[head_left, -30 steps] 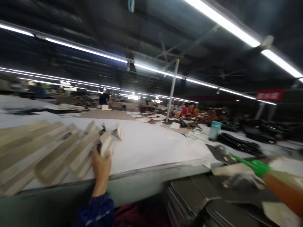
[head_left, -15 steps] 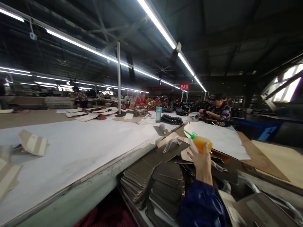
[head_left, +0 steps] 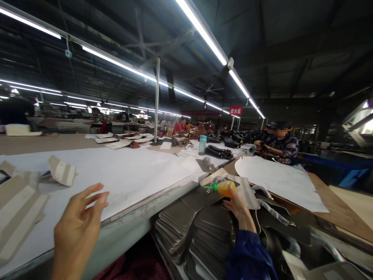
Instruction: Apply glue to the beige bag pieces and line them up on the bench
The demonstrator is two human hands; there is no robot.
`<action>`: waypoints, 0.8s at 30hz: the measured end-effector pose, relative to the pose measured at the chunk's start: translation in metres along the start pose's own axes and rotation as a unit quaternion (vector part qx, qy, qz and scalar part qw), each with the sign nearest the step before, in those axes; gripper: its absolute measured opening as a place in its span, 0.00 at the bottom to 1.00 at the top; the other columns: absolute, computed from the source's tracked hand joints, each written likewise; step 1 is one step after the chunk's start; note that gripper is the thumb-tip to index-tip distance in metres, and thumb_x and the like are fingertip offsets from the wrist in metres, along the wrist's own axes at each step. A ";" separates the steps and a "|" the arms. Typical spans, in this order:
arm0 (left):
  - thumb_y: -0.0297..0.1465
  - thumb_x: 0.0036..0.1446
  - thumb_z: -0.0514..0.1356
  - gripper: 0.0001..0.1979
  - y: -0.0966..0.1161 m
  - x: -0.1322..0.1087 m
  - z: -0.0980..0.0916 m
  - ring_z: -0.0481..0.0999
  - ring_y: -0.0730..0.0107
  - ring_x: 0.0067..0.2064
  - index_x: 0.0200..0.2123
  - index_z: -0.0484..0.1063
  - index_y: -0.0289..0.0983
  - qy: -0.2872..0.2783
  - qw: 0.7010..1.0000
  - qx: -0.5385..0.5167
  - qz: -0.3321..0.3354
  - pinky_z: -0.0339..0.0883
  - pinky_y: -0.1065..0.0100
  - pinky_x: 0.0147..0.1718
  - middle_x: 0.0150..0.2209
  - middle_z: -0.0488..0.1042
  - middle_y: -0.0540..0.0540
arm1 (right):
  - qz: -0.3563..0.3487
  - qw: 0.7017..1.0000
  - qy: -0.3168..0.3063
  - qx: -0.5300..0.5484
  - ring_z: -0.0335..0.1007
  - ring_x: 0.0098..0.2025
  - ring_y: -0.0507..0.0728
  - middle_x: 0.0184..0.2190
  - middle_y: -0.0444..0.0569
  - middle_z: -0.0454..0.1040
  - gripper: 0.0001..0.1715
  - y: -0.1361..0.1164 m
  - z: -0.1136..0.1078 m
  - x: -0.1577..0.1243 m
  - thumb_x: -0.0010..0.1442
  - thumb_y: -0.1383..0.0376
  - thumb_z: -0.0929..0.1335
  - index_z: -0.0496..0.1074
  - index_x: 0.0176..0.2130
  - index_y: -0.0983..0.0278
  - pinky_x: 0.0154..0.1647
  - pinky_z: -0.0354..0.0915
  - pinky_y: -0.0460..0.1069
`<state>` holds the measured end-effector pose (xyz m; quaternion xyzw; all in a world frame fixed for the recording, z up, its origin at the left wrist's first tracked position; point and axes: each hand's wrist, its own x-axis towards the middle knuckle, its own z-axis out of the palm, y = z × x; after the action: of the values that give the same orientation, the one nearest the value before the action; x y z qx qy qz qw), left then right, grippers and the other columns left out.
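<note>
My right hand (head_left: 238, 208) grips a small squeeze bottle (head_left: 225, 189) of amber liquid with a green nozzle pointing left. It hangs above stacked dark grey leather pieces (head_left: 180, 217). My left hand (head_left: 78, 223) is raised over the near edge of the white-covered table (head_left: 128, 167), its fingers curved and apart with nothing between them. Left of that hand lie folded beige-and-white bag pieces (head_left: 61, 171). Beside the bottle is a beige panel (head_left: 246, 190), near plastic-wrapped handles (head_left: 272, 212) with metal fittings.
A metal pole (head_left: 157, 101) rises from the table. A teal-lidded cup (head_left: 202, 144) stands beside black straps (head_left: 218, 151). At the far right a co-worker (head_left: 281, 144) sits behind white paper (head_left: 279, 181). Brown board (head_left: 335, 198) lines the right side.
The bottle has come left and lower in my right hand, its nozzle now nearly level. My left hand has entered view at the lower left. The view has turned slightly left.
</note>
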<state>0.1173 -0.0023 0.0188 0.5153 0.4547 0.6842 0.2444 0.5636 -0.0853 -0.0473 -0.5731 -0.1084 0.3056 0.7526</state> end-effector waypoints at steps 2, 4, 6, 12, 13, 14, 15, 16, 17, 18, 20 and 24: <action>0.44 0.48 0.64 0.19 0.002 -0.003 0.003 0.81 0.60 0.35 0.44 0.75 0.46 -0.022 1.000 -0.014 -0.012 0.74 0.57 0.43 0.47 0.80 0.49 | -0.006 1.000 0.007 0.004 0.68 0.51 0.61 0.55 0.54 0.66 0.26 0.005 0.004 0.005 0.65 0.53 0.67 0.65 0.57 0.63 0.51 0.68 0.61; 0.44 0.50 0.64 0.18 -0.001 -0.005 0.006 0.81 0.61 0.35 0.44 0.75 0.45 -0.046 0.999 -0.018 -0.020 0.73 0.61 0.41 0.45 0.80 0.49 | -0.017 1.000 0.004 0.016 0.69 0.51 0.60 0.53 0.54 0.67 0.25 0.011 0.010 0.009 0.66 0.53 0.67 0.66 0.56 0.64 0.50 0.68 0.60; 0.46 0.51 0.64 0.19 -0.006 -0.006 0.010 0.80 0.62 0.35 0.45 0.75 0.45 -0.076 0.996 -0.026 -0.031 0.72 0.63 0.39 0.45 0.80 0.48 | -0.031 0.999 0.004 0.032 0.69 0.49 0.59 0.52 0.53 0.69 0.22 0.016 0.016 0.011 0.66 0.55 0.68 0.68 0.54 0.65 0.49 0.69 0.58; 0.48 0.52 0.63 0.21 -0.017 -0.021 0.032 0.78 0.55 0.44 0.43 0.75 0.40 -0.164 0.982 -0.076 -0.058 0.71 0.59 0.45 0.46 0.79 0.42 | -0.088 0.991 0.010 0.105 0.71 0.45 0.57 0.48 0.51 0.70 0.17 -0.001 0.033 -0.008 0.65 0.59 0.69 0.69 0.50 0.66 0.44 0.71 0.54; 0.47 0.51 0.64 0.21 -0.019 -0.026 0.038 0.78 0.54 0.46 0.43 0.75 0.40 -0.179 0.978 -0.090 -0.063 0.70 0.59 0.46 0.45 0.79 0.41 | -0.100 0.987 -0.009 0.124 0.71 0.45 0.57 0.48 0.51 0.71 0.17 -0.010 0.035 -0.017 0.65 0.59 0.69 0.70 0.50 0.66 0.44 0.72 0.54; 0.46 0.51 0.65 0.21 -0.021 -0.030 0.044 0.77 0.53 0.46 0.43 0.76 0.39 -0.193 0.973 -0.105 -0.067 0.70 0.58 0.46 0.43 0.79 0.41 | -0.111 0.983 -0.029 0.143 0.71 0.44 0.56 0.48 0.51 0.71 0.16 -0.019 0.037 -0.028 0.65 0.59 0.68 0.70 0.49 0.66 0.43 0.72 0.54; 0.45 0.50 0.66 0.21 -0.024 -0.035 0.050 0.77 0.53 0.46 0.43 0.76 0.38 -0.207 0.968 -0.121 -0.071 0.71 0.58 0.46 0.43 0.80 0.40 | -0.118 0.979 -0.054 0.160 0.72 0.44 0.56 0.48 0.52 0.72 0.16 -0.029 0.038 -0.039 0.66 0.59 0.68 0.70 0.50 0.66 0.43 0.72 0.53; 0.44 0.50 0.66 0.21 -0.027 -0.041 0.056 0.77 0.52 0.46 0.44 0.76 0.38 -0.221 0.963 -0.138 -0.076 0.72 0.58 0.45 0.42 0.80 0.39 | -0.121 0.974 -0.079 0.173 0.72 0.44 0.56 0.48 0.52 0.72 0.17 -0.037 0.040 -0.051 0.65 0.59 0.68 0.70 0.50 0.66 0.43 0.72 0.53; 0.43 0.50 0.67 0.22 -0.030 -0.047 0.062 0.78 0.52 0.45 0.45 0.76 0.37 -0.235 0.956 -0.156 -0.083 0.73 0.58 0.43 0.42 0.80 0.38 | -0.121 0.970 -0.103 0.183 0.73 0.45 0.56 0.48 0.52 0.73 0.19 -0.045 0.042 -0.063 0.64 0.57 0.69 0.71 0.49 0.66 0.43 0.73 0.52; 0.42 0.49 0.67 0.24 -0.033 -0.053 0.068 0.78 0.51 0.45 0.47 0.75 0.36 -0.248 0.948 -0.173 -0.094 0.74 0.57 0.43 0.43 0.80 0.36 | -0.122 0.965 -0.132 0.191 0.73 0.47 0.57 0.49 0.51 0.74 0.22 -0.050 0.045 -0.075 0.60 0.55 0.71 0.72 0.50 0.63 0.45 0.73 0.52; 0.41 0.48 0.69 0.31 -0.038 -0.065 0.079 0.79 0.48 0.47 0.54 0.71 0.34 -0.264 0.933 -0.213 -0.122 0.75 0.54 0.42 0.48 0.78 0.32 | -0.104 0.959 -0.175 0.198 0.72 0.51 0.60 0.51 0.51 0.74 0.30 -0.053 0.050 -0.098 0.53 0.50 0.74 0.72 0.51 0.60 0.46 0.74 0.53; 0.42 0.42 0.72 0.44 -0.042 -0.076 0.095 0.72 0.42 0.59 0.62 0.64 0.40 -0.244 0.912 -0.287 -0.160 0.73 0.51 0.49 0.62 0.68 0.30 | -0.024 0.953 -0.243 0.179 0.74 0.50 0.66 0.50 0.57 0.75 0.37 -0.035 0.069 -0.136 0.51 0.42 0.72 0.73 0.52 0.63 0.45 0.75 0.59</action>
<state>0.2263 -0.0088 -0.0496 0.4943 0.2415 0.5896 0.5914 0.4325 -0.1151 0.0330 -0.3347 -0.2450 0.4315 0.8011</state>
